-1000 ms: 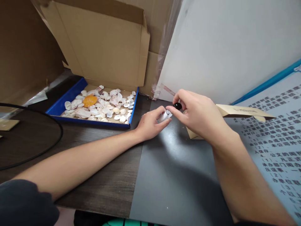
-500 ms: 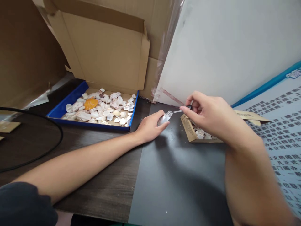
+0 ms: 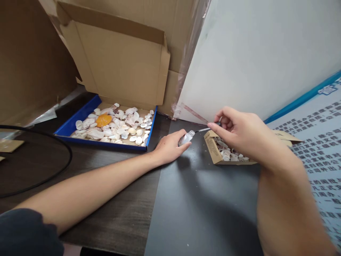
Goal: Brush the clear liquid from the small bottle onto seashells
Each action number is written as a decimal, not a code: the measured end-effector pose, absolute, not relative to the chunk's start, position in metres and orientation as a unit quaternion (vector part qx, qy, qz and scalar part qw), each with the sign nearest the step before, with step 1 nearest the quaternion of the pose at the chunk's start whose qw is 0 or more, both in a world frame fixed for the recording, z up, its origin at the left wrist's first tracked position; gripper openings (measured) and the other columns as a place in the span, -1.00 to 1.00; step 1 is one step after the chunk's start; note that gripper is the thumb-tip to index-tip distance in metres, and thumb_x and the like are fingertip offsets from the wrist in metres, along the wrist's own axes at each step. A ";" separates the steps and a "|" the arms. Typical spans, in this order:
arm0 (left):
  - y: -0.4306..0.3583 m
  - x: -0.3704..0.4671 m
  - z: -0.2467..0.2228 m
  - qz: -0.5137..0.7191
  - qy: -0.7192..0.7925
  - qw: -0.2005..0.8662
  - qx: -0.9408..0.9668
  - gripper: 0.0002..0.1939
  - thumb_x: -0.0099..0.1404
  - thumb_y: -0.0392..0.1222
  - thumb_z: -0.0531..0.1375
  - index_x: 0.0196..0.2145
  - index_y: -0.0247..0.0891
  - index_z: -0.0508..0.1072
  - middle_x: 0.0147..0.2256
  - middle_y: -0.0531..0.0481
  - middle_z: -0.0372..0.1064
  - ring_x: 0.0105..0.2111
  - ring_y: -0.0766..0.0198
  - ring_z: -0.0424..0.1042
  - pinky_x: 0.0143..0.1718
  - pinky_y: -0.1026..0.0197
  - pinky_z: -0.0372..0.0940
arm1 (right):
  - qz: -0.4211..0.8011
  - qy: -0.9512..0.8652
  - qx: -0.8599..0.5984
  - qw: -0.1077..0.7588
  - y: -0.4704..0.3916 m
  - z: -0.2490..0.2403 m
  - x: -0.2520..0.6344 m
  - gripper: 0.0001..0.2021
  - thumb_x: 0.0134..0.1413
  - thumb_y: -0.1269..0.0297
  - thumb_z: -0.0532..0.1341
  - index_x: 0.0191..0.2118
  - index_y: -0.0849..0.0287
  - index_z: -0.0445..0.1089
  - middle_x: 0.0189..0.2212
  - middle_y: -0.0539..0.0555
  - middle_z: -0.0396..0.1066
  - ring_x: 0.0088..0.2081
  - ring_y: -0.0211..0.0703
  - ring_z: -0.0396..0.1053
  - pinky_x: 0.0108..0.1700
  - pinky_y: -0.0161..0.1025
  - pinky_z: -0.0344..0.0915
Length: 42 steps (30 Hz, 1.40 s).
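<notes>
My left hand [image 3: 170,146] is wrapped round a small whitish bottle [image 3: 186,138], tilted with its open mouth facing up and to the right. Between the thumb and fingers of my right hand [image 3: 234,129] is a brush applicator [image 3: 204,129] with a thin pale stem and a dark tip. The tip is just outside the bottle's mouth, close to its rim. My fingers hide most of the applicator's dark cap. Below my right hand stands a small cardboard box [image 3: 213,149] of shells [image 3: 226,153], partly covered by the hand and wrist.
A blue-edged cardboard box [image 3: 99,141] with its lid raised holds many white shells and one orange scallop shell [image 3: 103,120]. A black cable [image 3: 69,156] loops at the left. Cardboard and a white panel [image 3: 253,53] stand behind; a printed sheet [image 3: 319,149] is at right.
The applicator's stem has drawn out of the bottle's mouth, its dark tip now showing. My right hand has shifted slightly right. My left hand keeps hold of the bottle in about the same place.
</notes>
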<state>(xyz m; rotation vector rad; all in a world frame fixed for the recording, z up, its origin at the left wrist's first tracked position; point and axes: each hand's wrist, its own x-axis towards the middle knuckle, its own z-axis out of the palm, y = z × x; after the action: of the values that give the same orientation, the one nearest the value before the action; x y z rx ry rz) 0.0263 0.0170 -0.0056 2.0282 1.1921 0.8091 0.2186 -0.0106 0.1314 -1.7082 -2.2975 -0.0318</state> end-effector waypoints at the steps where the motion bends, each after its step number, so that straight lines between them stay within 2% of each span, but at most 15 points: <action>1: 0.017 0.026 -0.006 0.305 0.454 0.322 0.773 -0.79 0.34 0.01 0.14 -0.31 -0.15 0.25 -0.41 0.14 0.28 -0.40 0.27 0.25 -0.38 0.24 0.03 | -0.008 -0.794 -0.591 0.141 -0.010 0.132 0.220 -0.79 0.26 0.09 0.23 -0.32 0.08 0.30 -0.57 -0.06 0.37 -0.53 -0.18 0.33 -0.46 -0.24 0.17; 18: 0.014 0.025 -0.006 0.318 0.423 0.299 0.794 -0.82 0.36 0.01 0.12 -0.26 -0.14 0.29 -0.38 0.13 0.29 -0.38 0.28 0.27 -0.34 0.25 0.10 | -0.013 -0.809 -0.570 0.140 -0.008 0.128 0.214 -0.86 0.23 0.17 0.22 -0.29 0.09 0.31 -0.51 -0.01 0.41 -0.49 -0.14 0.34 -0.42 -0.22 0.18; 25: 0.014 0.025 -0.006 0.323 0.422 0.298 0.793 -0.82 0.37 -0.01 0.12 -0.27 -0.16 0.28 -0.39 0.14 0.28 -0.39 0.29 0.25 -0.34 0.25 0.09 | -0.015 -0.806 -0.576 0.135 -0.007 0.128 0.216 -0.83 0.22 0.14 0.24 -0.29 0.09 0.30 -0.52 -0.02 0.39 -0.49 -0.15 0.32 -0.43 -0.23 0.18; 42: 0.014 0.025 -0.007 0.311 0.432 0.304 0.790 -0.80 0.36 0.03 0.11 -0.25 -0.13 0.32 -0.40 0.14 0.31 -0.40 0.28 0.28 -0.37 0.25 0.08 | 0.016 -0.828 -0.532 0.177 -0.009 0.130 0.214 -0.85 0.18 0.19 0.30 -0.28 0.09 0.35 -0.50 -0.04 0.37 -0.48 -0.18 0.31 -0.42 -0.24 0.20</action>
<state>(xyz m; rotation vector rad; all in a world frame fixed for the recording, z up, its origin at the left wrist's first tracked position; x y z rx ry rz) 0.0250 0.0136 -0.0073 2.0933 1.1439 0.8229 0.2138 -0.0086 0.1299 -1.5053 -2.3425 0.0451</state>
